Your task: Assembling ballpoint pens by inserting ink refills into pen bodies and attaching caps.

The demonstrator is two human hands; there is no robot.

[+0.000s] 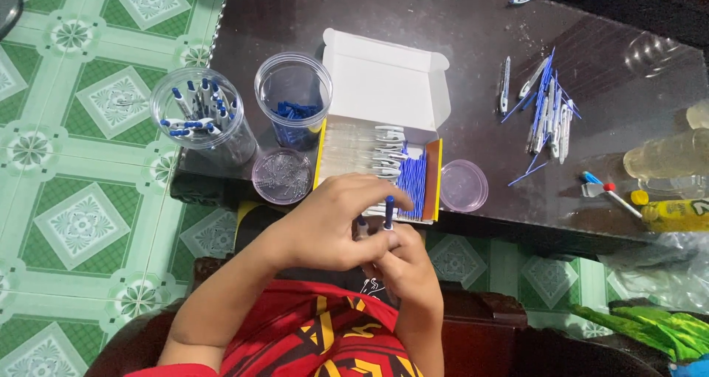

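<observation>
My left hand [336, 222] and my right hand [406, 266] meet just below the table's near edge, fingers wrapped together around a small blue pen part [388, 213] that sticks up between them. A second blue tip [362, 221] shows beside it. Right behind the hands sits an open white cardboard box [384, 81] holding clear pen barrels [354, 152] and blue refills [413, 181].
On the dark table [473, 45] stand a clear jar of pens [196, 115], a clear jar of blue caps [293, 100], a lid of small springs [282, 175], an empty lid [464, 186], a heap of pens and refills [546, 111], and bottles [668, 155] at the right.
</observation>
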